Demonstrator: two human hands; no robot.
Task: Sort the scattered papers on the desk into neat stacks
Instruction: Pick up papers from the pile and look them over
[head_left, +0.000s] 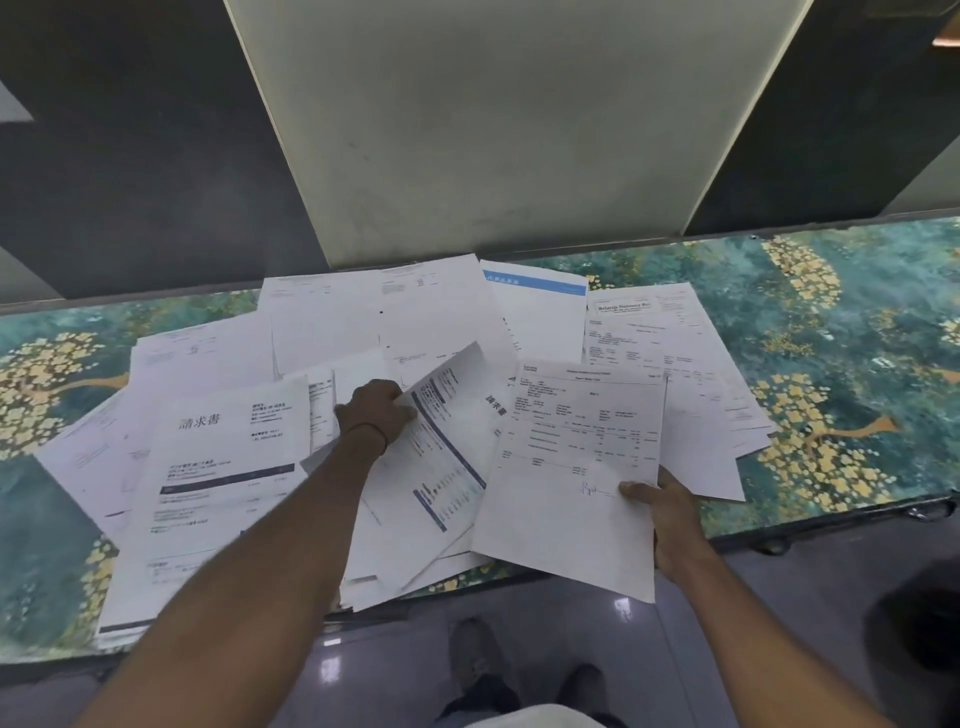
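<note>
Many white printed papers (322, 322) lie scattered and overlapping across the middle of the desk (852, 332), which has a teal and gold floral top. My left hand (376, 408) reaches into the pile and grips the edge of a sheet with blue bands (447, 467), lifting and curling it. My right hand (667, 512) holds a signed report sheet (576, 467) by its lower right corner, raised over the desk's front edge. A large invoice with dark heading characters (223, 467) lies at the left, partly under my left forearm.
A pale wall panel (493, 130) rises behind the desk between dark panels. One sheet with a blue header strip (540, 306) and a stationery bill (649, 332) lie at the back right. Bare desk top shows at far left and right. My shoes (478, 660) stand on grey floor below.
</note>
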